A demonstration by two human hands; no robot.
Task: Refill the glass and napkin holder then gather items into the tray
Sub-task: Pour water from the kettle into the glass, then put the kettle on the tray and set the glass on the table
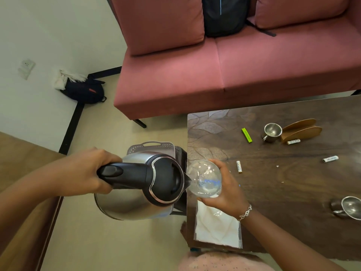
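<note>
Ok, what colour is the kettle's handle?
Black; the kettle handle shows best in the head view, gripped by the left hand.

One head-worn wide-angle camera looks steeply down, close above the table [273,188].

Left hand [88,171] grips kettle [144,184], spout at glass [205,178] held by right hand [224,190].
</note>
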